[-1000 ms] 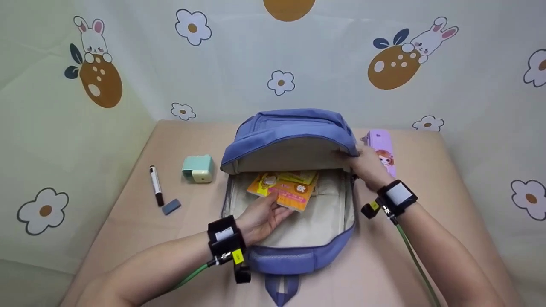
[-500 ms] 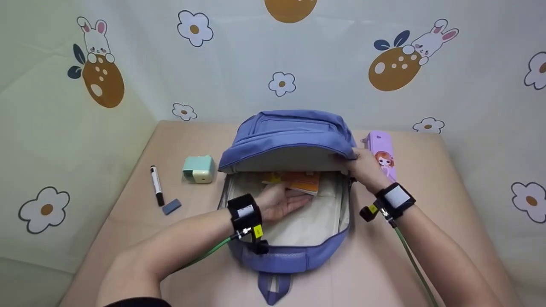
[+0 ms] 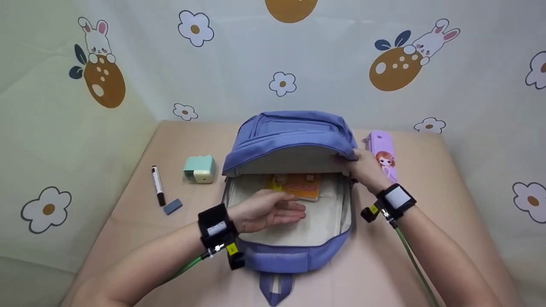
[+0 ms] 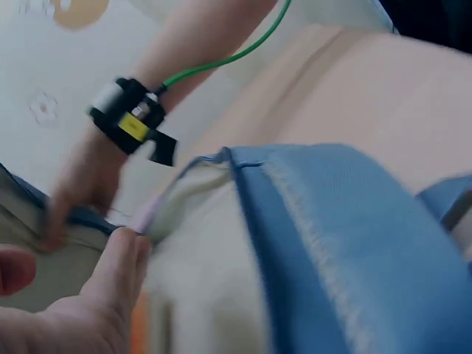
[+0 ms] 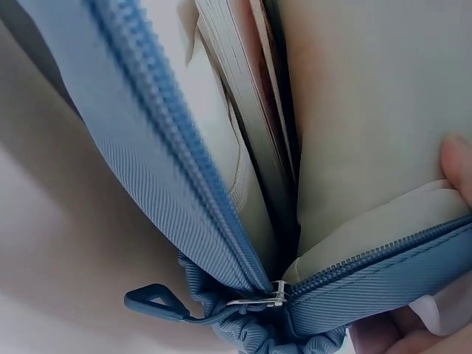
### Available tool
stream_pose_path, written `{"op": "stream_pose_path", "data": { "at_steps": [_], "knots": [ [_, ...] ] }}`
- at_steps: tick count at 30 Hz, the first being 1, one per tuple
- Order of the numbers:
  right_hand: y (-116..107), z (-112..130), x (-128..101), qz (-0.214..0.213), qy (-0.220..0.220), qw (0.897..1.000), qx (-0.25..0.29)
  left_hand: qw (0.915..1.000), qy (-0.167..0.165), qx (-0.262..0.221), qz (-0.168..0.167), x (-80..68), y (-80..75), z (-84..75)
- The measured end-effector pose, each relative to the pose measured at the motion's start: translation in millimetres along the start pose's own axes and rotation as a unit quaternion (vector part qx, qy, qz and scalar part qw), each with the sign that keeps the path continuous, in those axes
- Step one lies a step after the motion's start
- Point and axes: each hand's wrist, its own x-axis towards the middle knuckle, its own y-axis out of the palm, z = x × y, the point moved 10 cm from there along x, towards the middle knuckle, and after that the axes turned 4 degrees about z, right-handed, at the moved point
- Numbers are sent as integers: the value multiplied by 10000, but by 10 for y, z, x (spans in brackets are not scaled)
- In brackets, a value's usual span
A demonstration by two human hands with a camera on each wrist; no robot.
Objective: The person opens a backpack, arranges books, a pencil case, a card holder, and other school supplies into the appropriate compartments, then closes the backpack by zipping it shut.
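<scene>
A blue backpack (image 3: 277,261) lies unzipped with its front flap (image 3: 294,143) lifted. My right hand (image 3: 367,168) grips the flap's right edge; in the right wrist view a fingertip (image 5: 459,166) shows on the lining and other fingers on the outer side. An orange booklet (image 3: 305,187) lies inside the bag, its far end hidden under the flap. My left hand (image 3: 271,211) is over the bag's opening, fingers extended and holding nothing, just in front of the booklet. Page edges (image 5: 247,81) stand between the linings in the right wrist view, near the zip pull (image 5: 155,301).
Left of the backpack are a mint and cream pencil sharpener (image 3: 199,169), a marker (image 3: 158,185) and a blue-grey eraser (image 3: 172,207). A purple pencil case (image 3: 382,155) with a doll picture lies behind my right hand. Patterned cloth walls (image 3: 239,64) border the table.
My left hand carried the orange booklet deeper under the flap, let go of it and drew back toward the front left. My right hand has stayed at the flap's edge.
</scene>
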Motion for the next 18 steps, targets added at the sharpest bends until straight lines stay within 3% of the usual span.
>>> {"op": "stream_pose_path", "data": {
  "at_steps": [2,5,7,10,11,12,15,16,17,18],
  "knots": [
    [-11,-14,-3,-19,-24,10000,-18,9965,310,727,269,-161,113,-190],
    [-26,-31,-4,-54,-73,10000,2,9771,1115,1710,604,-417,293,-548],
    [-38,-40,-3,-84,-112,9999,-11,9576,1756,2170,714,-589,386,-799],
    [-32,-56,-3,-19,-107,9999,63,9183,2842,2695,573,-835,444,-1173],
    [-34,-61,-2,-19,-109,9999,62,8993,3218,2929,427,-911,430,-1288],
    [-36,-62,-3,-19,-114,9999,56,8751,3591,3236,232,-986,403,-1395],
    [-34,-62,0,2,-137,9999,32,7811,4573,4235,-373,-1164,236,-1631],
    [-35,-60,0,-7,-146,9999,-5,7512,4763,4528,-615,-1194,134,-1674],
    [-35,-56,0,-3,-152,9999,-53,7268,4839,4799,-852,-1204,11,-1699],
    [-36,-53,1,2,-157,9998,-77,7109,4797,5033,-1062,-1192,-132,-1707]
  ]
}}
